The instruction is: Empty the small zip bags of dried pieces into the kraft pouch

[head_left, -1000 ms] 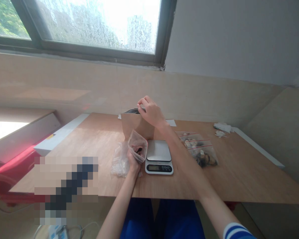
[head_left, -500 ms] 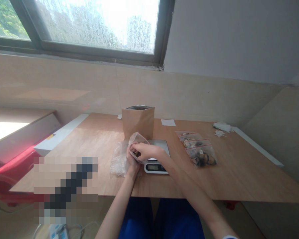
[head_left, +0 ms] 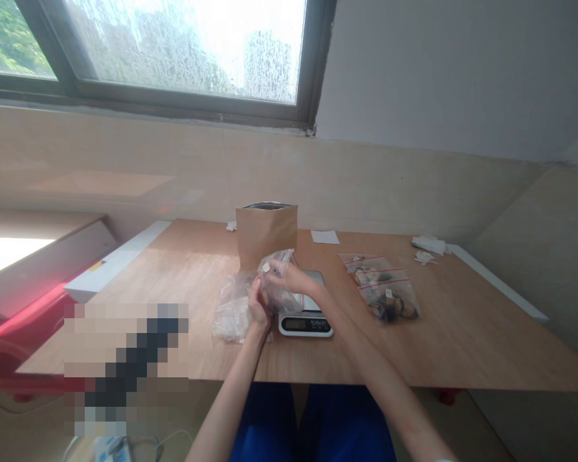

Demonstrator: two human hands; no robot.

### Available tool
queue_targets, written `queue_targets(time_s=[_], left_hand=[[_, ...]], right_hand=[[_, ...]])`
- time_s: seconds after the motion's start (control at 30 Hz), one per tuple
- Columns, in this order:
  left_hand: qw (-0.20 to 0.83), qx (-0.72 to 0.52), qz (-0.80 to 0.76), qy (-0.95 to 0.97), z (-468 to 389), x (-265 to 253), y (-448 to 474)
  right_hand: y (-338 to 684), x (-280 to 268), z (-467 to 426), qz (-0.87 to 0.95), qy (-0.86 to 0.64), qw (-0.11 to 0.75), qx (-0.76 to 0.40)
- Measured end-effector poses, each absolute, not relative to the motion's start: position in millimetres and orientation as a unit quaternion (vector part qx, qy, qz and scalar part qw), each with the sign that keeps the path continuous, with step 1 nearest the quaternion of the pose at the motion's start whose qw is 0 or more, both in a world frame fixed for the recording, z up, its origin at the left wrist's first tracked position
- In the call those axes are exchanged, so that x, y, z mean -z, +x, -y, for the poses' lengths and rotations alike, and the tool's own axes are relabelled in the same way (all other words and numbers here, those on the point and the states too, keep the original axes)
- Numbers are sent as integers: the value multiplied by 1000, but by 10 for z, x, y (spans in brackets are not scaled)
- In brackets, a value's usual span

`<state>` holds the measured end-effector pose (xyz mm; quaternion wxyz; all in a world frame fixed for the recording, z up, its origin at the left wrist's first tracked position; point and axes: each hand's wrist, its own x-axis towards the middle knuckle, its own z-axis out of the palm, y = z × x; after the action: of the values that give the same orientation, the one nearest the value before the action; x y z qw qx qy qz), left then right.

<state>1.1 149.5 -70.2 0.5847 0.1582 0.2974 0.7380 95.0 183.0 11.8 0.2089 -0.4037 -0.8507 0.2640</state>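
Plastic bag (head_left: 284, 302) over table (head_left: 462, 321), window (head_left: 183, 45) beyond

- The clear plastic bag (head_left: 289, 298) is thin, crinkled and see-through, with traces of red along its right edge.
- Its sides bulge; something darker shows through the film, too blurred to name, and a small white spot shows near its upper left.
- It is held up at a tilt between the left hand (head_left: 259, 303) and right hand (head_left: 289, 277), in front of the brown pouch (head_left: 267, 234), overlapping the scale (head_left: 306, 325) in view.
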Motion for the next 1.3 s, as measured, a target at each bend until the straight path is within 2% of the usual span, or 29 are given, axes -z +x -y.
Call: queue_targets(time_s=[0.17, 0.27, 0.37, 0.47, 0.6, 0.93, 1.3], left_hand=[[613, -691, -321, 207, -1453, 711, 1], [614, -681, -318, 244, -1452, 729, 3], [596, -687, -329, 256, -1467, 737, 18], [570, -699, -346, 258, -1487, 740, 33], [550, -715, -353, 248, -1514, 765, 32], [551, -739, -325, 212, -1573, 860, 9], [592, -722, -271, 233, -1577, 833, 24]], right_hand=[[957, -113, -1921, 772, -440, 357, -290], [970, -116, -1984, 744, -471, 383, -279], [989, -105, -2008, 729, -493, 387, -275], [992, -81, -1975, 717, -503, 363, -318], [961, -44, -1903, 738, -455, 337, -366], [937, 140, -1853, 768, -403, 329, -374], [1070, 259, -1940, 698, -407, 405, -427]])
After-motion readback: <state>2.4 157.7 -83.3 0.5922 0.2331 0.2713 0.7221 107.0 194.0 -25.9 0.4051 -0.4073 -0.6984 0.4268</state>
